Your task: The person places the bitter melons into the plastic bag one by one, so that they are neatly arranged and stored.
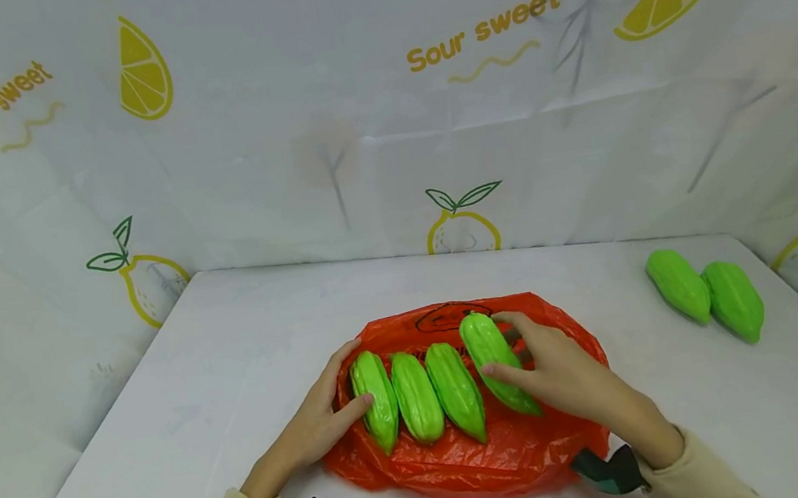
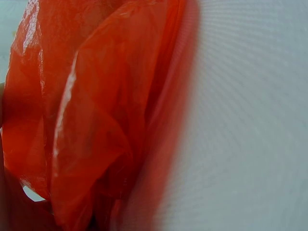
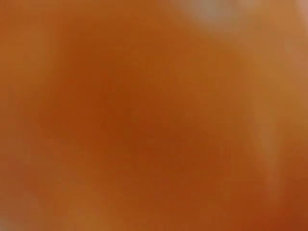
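A red plastic bag is spread on the white table in the head view. Three glossy green, ridged fruits with tapered ends lie side by side in it: a left one, a middle one and a right one. My right hand grips a fourth green fruit, tilted, over the bag's right half. At the bag's left edge my left hand holds the plastic, its thumb against the leftmost fruit; its fingertips are hidden. Red plastic fills much of the left wrist view; the right wrist view is an orange blur.
Two more green fruits, one left and one right, lie together at the table's back right. The white table ends at a cloth backdrop printed with lemons.
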Motion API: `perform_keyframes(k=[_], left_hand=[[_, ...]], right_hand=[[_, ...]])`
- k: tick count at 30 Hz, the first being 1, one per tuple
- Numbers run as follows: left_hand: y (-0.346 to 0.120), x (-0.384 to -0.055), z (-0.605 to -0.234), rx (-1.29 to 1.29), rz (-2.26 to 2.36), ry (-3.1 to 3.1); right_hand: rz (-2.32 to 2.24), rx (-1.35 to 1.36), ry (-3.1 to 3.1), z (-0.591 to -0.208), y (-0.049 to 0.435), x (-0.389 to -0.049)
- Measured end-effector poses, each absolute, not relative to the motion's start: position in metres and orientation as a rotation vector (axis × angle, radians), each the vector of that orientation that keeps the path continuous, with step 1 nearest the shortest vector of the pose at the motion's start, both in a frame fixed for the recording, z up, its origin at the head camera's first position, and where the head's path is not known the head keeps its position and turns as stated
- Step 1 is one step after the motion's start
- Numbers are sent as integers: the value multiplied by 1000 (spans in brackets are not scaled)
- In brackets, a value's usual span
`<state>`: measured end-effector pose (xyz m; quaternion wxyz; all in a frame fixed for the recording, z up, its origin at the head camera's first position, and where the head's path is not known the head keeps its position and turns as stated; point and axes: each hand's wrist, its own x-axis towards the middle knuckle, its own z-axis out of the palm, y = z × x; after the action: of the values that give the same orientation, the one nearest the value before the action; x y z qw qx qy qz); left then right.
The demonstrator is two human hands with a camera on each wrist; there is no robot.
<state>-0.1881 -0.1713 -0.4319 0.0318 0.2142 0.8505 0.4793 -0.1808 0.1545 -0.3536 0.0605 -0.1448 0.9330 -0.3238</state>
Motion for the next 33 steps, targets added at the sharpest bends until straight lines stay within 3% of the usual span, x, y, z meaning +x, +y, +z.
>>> perform_keyframes(k=[33], left_hand=[[-171,-189,-433,649,1482,2608]], right_hand=[[-877,-531,2796,-370,149,-179]])
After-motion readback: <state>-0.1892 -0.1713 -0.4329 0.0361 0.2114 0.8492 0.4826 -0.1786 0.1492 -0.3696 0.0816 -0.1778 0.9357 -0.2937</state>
